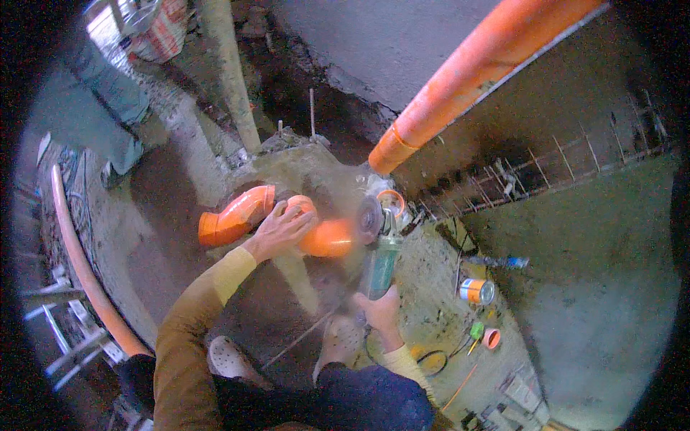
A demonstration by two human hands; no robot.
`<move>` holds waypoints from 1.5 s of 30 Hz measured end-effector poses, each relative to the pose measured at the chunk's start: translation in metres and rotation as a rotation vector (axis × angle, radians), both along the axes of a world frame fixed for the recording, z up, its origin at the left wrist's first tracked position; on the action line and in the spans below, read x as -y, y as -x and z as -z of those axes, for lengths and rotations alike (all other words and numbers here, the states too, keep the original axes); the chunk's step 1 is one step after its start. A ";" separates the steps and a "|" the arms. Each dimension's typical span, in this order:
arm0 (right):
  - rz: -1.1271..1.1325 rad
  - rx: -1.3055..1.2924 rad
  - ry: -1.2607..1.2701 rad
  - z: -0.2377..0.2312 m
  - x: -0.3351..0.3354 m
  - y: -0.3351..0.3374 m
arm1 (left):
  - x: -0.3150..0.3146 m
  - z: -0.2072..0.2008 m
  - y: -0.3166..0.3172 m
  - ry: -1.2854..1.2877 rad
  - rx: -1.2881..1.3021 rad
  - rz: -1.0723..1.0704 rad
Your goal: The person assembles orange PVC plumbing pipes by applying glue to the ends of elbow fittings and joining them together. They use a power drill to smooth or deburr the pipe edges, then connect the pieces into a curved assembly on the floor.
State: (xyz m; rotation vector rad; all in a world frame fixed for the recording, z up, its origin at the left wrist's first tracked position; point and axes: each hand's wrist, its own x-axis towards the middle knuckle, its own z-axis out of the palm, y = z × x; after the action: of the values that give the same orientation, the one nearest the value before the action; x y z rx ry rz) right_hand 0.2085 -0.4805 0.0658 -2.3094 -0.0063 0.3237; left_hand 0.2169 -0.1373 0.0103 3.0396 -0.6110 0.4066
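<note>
We're looking straight down at a dusty concrete floor [180,237], and our left hand [282,228] is spread flat over an orange pipe elbow [327,238], fingers splayed across its upper end and pressing it down. The elbow's long axis runs roughly left to right in the view, its far end curving up toward the top. Just beside it on the left lies a second orange bend fitting [236,217], tilted from lower left to upper right, close to the first but we can't tell if they touch.

Our right hand [379,310] is wrapped tight around the green body of an angle grinder [381,258]. The tool's long axis stands nearly upright in the picture, handle toward us, head pointing away. Its disc [369,219] sits right at the elbow's right-hand end, edge against the orange plastic as far as we can tell. An orange ring [391,202] lies just past the disc.

Above, a long orange pipe [474,75] slants from the top right down toward the grinder's head. Off to the right on the floor we see a small can [476,291] and an orange cap [491,337]. A curved orange pipe [83,273] sweeps along the left edge. Our two shoes [230,357] show below, and another person's legs [115,93] stand at top left.
</note>
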 end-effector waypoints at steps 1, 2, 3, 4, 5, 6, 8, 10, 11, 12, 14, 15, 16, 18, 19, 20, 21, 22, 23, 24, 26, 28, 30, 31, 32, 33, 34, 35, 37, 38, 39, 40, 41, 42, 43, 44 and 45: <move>0.014 -0.054 -0.005 0.000 0.002 0.000 | -0.003 -0.005 0.003 0.034 -0.018 0.019; 0.016 -0.089 -0.034 0.000 0.004 0.000 | -0.004 -0.009 0.003 0.076 -0.042 0.031; 0.014 -0.063 -0.026 0.001 0.005 0.001 | -0.003 -0.011 0.003 0.051 -0.038 0.037; 0.009 -0.022 -0.039 0.001 0.006 0.003 | -0.001 -0.013 0.004 0.036 -0.043 0.041; 0.001 0.026 -0.049 0.001 0.007 0.003 | 0.001 -0.013 0.002 0.031 -0.049 0.053; -0.005 0.013 -0.087 0.001 0.009 0.004 | 0.005 -0.012 0.002 0.001 -0.027 0.038; 0.001 -0.014 -0.153 0.002 0.011 0.007 | 0.011 -0.009 0.004 -0.067 -0.038 0.018; 0.049 -0.050 -0.191 0.002 0.016 0.010 | 0.017 -0.007 0.010 -0.092 -0.105 0.049; 0.065 -0.048 -0.224 0.003 0.019 0.012 | 0.019 -0.006 0.014 -0.117 -0.157 0.060; 0.087 -0.076 -0.240 0.003 0.021 0.013 | 0.020 -0.005 0.015 -0.100 -0.148 0.051; 0.093 -0.071 -0.326 0.005 0.026 0.014 | 0.017 -0.006 0.018 -0.064 -0.147 0.046; 0.100 -0.080 -0.302 0.005 0.028 0.014 | 0.014 -0.007 0.016 -0.001 -0.001 0.075; 0.097 -0.067 -0.294 0.004 0.028 0.015 | 0.011 -0.009 0.014 -0.010 -0.082 0.063; 0.089 -0.092 -0.238 -0.001 0.029 0.017 | 0.005 -0.013 0.006 -0.059 -0.157 0.081; 0.084 -0.127 -0.189 -0.006 0.031 0.018 | 0.006 -0.013 0.002 -0.313 0.008 0.092; 0.076 -0.159 -0.143 -0.011 0.031 0.019 | 0.009 -0.013 0.001 -0.171 -0.078 0.077; 0.061 -0.180 -0.167 -0.016 0.029 0.018 | 0.012 -0.013 -0.001 -0.089 -0.139 0.042; 0.045 -0.200 -0.192 -0.020 0.028 0.017 | 0.016 -0.012 -0.002 0.008 -0.150 0.023; 0.013 -0.193 -0.241 -0.023 0.026 0.017 | 0.020 -0.010 -0.002 -0.010 -0.149 -0.006; 0.028 -0.221 -0.197 -0.024 0.024 0.016 | 0.024 -0.008 -0.001 -0.013 -0.098 -0.019; 0.044 -0.244 -0.139 -0.023 0.019 0.015 | 0.028 -0.003 -0.001 -0.068 -0.009 -0.027; 0.044 -0.253 -0.132 -0.018 0.020 0.016 | 0.029 0.004 0.001 -0.175 0.053 -0.021; 0.051 -0.263 -0.109 -0.012 0.022 0.019 | 0.026 0.010 0.003 -0.097 0.035 -0.015; 0.048 -0.255 -0.100 -0.009 0.021 0.021 | 0.024 0.013 0.004 -0.039 0.066 0.001; 0.056 -0.279 -0.068 -0.006 0.021 0.022 | 0.021 0.014 0.004 -0.024 0.011 -0.008; 0.040 -0.251 -0.068 -0.005 0.022 0.024 | 0.018 0.016 0.003 0.019 0.000 -0.001; 0.037 -0.251 -0.045 -0.004 0.022 0.025 | 0.016 0.017 0.002 0.056 -0.015 0.005; 0.026 -0.246 -0.028 -0.003 0.022 0.025 | 0.013 0.017 0.003 0.059 -0.017 0.010; 0.000 -0.270 0.019 -0.001 0.021 0.025 | 0.008 0.016 0.003 0.055 -0.036 0.019; -0.020 -0.267 0.037 -0.001 0.020 0.024 | 0.007 0.015 0.003 0.041 -0.031 0.021; -0.022 -0.263 -0.011 0.000 0.019 0.024 | 0.005 0.013 0.004 0.027 -0.025 0.023; -0.025 -0.245 -0.062 0.001 0.017 0.023 | 0.004 0.012 0.004 0.028 0.014 0.031; -0.019 -0.250 -0.098 0.002 0.016 0.022 | 0.004 0.011 0.004 0.020 0.000 0.027; -0.022 -0.257 -0.115 0.002 0.015 0.021 | 0.003 0.010 0.005 0.028 0.018 0.029; -0.016 -0.284 -0.120 0.002 0.015 0.021 | 0.003 0.009 0.005 0.021 0.026 0.025; -0.011 -0.309 -0.125 0.002 0.014 0.020 | 0.004 0.008 0.004 0.044 0.037 0.032; -0.015 -0.319 -0.108 0.001 0.014 0.019 | 0.004 0.007 0.004 0.053 0.036 0.034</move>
State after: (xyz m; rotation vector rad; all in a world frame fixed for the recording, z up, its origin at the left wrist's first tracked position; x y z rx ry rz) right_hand 0.1897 -0.4945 0.0650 -2.1296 0.1154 0.6791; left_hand 0.2129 -0.1412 0.0029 2.9738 -0.6418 0.4689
